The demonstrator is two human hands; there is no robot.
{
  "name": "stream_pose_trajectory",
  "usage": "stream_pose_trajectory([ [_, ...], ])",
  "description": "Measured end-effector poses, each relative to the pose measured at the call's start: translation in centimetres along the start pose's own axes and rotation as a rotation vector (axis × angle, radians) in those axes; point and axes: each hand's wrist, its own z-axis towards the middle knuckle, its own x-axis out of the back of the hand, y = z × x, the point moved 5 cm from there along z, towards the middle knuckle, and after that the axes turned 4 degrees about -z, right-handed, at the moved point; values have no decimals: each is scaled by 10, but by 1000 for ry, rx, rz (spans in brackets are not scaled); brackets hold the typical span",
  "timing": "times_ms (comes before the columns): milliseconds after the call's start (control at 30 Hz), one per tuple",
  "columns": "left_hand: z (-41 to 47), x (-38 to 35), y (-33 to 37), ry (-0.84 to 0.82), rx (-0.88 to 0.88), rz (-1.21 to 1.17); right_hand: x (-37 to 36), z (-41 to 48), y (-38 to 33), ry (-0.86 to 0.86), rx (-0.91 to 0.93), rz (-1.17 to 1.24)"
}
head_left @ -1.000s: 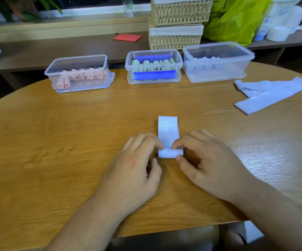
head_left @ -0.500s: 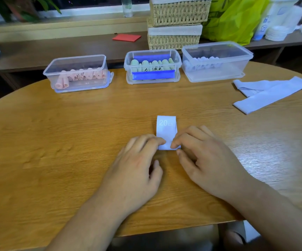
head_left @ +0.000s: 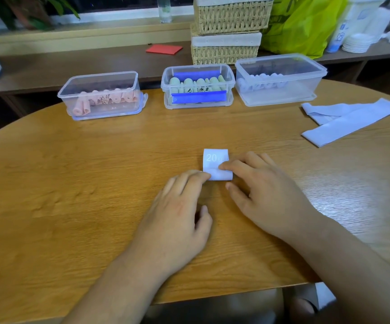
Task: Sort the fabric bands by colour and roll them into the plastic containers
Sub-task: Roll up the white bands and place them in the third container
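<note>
Both hands rest palm-down on the wooden table (head_left: 72, 183), working one pale blue band (head_left: 217, 168). Left hand (head_left: 180, 216): fingers curled, fingertips pressing the near left corner of the band's rolled end. Right hand (head_left: 261, 192): fingers bent, forefinger pressing on top of the roll, thumb just beside its near edge. Neither hand lifts the band; both pin it against the tabletop. Band position: near the table's centre, mostly rolled, with a short flat tail marked "20" extending away from the person. Three clear plastic boxes stand in a row along the far edge: the left box (head_left: 100, 95) holds pink rolls, the middle box (head_left: 197, 86) holds green rolls, and the right box (head_left: 280, 79) holds pale blue rolls. Loose pale blue bands (head_left: 353, 118) lie flat at the right of the table, well apart from the hands.
</note>
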Motion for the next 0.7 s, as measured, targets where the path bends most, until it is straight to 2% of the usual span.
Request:
stream_pose_trajectory([
  [700, -3, 3, 7, 10, -77, -47, 9, -20, -15, -30, 3, 48],
])
